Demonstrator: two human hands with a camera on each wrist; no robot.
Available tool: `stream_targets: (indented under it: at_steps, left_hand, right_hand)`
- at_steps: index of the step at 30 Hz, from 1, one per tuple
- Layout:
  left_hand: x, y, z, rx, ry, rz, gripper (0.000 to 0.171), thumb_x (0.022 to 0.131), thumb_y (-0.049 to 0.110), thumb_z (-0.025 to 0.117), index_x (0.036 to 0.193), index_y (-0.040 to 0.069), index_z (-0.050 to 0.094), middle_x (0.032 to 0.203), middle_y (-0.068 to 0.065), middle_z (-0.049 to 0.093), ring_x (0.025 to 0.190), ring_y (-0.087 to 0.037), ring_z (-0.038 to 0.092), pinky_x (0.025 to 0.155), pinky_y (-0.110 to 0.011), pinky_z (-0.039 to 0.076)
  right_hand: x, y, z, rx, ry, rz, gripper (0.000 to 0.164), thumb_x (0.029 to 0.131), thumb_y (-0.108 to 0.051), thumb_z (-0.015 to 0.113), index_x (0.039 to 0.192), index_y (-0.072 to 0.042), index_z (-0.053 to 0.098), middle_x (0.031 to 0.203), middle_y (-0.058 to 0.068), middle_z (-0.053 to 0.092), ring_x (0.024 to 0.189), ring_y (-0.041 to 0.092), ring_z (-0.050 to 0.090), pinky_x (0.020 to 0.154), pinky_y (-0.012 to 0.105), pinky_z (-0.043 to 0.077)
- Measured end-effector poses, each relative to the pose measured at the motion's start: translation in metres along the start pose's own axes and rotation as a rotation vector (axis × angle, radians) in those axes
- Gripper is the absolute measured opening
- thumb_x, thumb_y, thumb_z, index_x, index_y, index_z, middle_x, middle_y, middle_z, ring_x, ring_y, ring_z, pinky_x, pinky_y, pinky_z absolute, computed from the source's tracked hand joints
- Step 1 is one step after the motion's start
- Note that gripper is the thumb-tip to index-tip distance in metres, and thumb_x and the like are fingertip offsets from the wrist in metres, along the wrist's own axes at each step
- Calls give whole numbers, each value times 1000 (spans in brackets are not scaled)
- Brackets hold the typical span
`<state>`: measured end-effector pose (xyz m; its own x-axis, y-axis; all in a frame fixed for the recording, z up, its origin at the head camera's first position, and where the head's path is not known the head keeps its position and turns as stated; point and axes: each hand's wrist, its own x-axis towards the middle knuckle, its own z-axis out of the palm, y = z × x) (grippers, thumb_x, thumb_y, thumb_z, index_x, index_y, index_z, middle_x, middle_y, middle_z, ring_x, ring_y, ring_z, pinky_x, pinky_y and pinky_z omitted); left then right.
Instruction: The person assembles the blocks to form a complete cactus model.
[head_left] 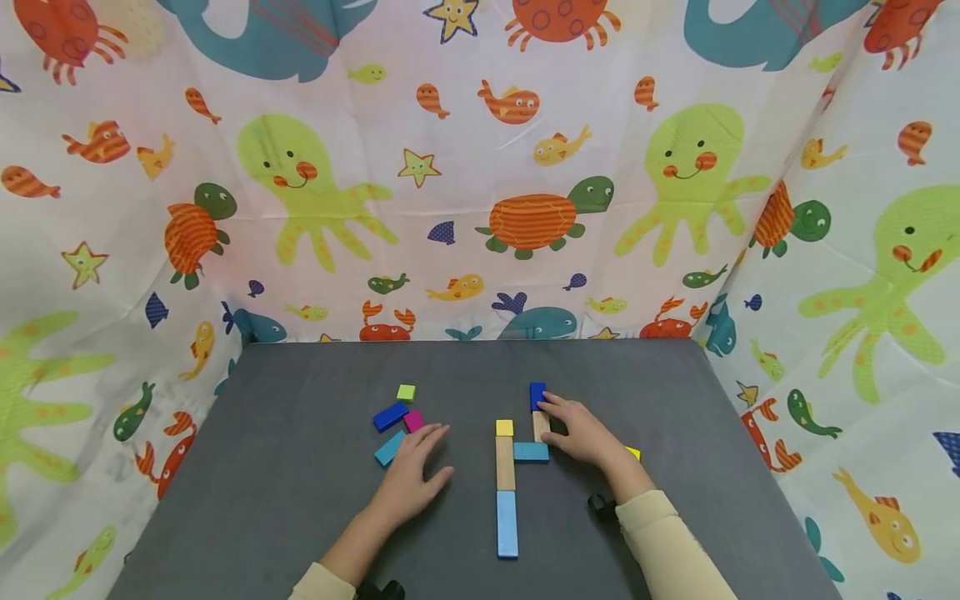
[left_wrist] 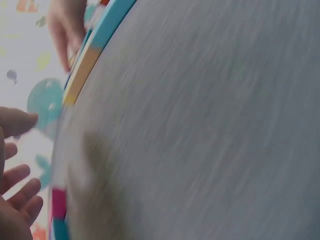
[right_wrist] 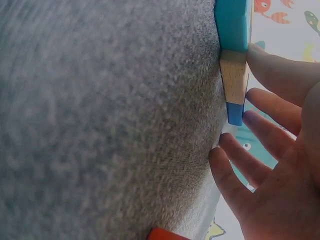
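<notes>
My right hand (head_left: 582,432) touches the short column of a dark blue block (head_left: 537,396) above a plain wooden block (head_left: 541,427). In the right wrist view, its spread fingers (right_wrist: 270,135) rest along that column's side. A teal block (head_left: 531,452) lies crosswise below, meeting a line of a yellow cube (head_left: 505,427), a long wooden block (head_left: 506,463) and a long light blue block (head_left: 507,523). With fingers loosely extended and nothing held, my left hand (head_left: 408,483) hovers by a magenta block (head_left: 413,421) and a light blue block (head_left: 390,448), which it partly covers.
Beyond the left hand lie another dark blue block (head_left: 390,416) and a lime green cube (head_left: 406,392). A yellow piece (head_left: 634,452) shows behind the right wrist. A red piece (right_wrist: 167,234) appears in the right wrist view. A sea-animal curtain (head_left: 450,233) hangs around the grey tabletop (head_left: 300,400).
</notes>
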<state>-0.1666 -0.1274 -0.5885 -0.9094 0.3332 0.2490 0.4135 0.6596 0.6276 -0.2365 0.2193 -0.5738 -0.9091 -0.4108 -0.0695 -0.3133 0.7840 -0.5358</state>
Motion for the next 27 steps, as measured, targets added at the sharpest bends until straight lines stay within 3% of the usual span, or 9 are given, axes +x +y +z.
stream_targets:
  at_steps: [4,9,14,21,27]
  left_hand:
    - [5,-18,-22,66,33,-100,69,89,9,83,153,8,56,149,-18,57,135,-43,51,110,-66,43]
    - [2,-32,-37,126,-7,-248,71,90,11,82,155,12,55,148,-20,56,134,-42,50,109,-66,43]
    - [-1,-36,-38,133,-53,-298,70,91,13,80,156,12,54,148,-22,57,133,-44,52,109,-67,43]
    - [0,-39,-36,173,-28,-317,60,91,8,81,147,8,62,142,-21,61,129,-44,56,105,-62,50]
    - [-2,-33,-31,195,42,-401,59,90,14,83,144,4,64,136,-24,63,123,-45,63,100,-62,52]
  right_hand:
    - [0,-1,-1,11,5,6,62,102,-23,72,157,-4,50,170,18,36,154,49,33,121,66,32]
    - [-1,-1,2,3,1,10,62,102,-23,72,157,-5,51,170,18,36,154,49,34,120,66,32]
    - [-2,0,3,3,6,17,62,102,-23,72,158,-6,51,170,17,36,154,48,34,120,66,33]
    - [-1,1,4,-1,2,25,62,102,-25,72,158,-7,50,171,16,35,155,47,33,121,65,33]
    - [-2,1,2,3,-5,28,62,103,-25,71,159,-7,50,171,15,35,155,47,33,121,65,33]
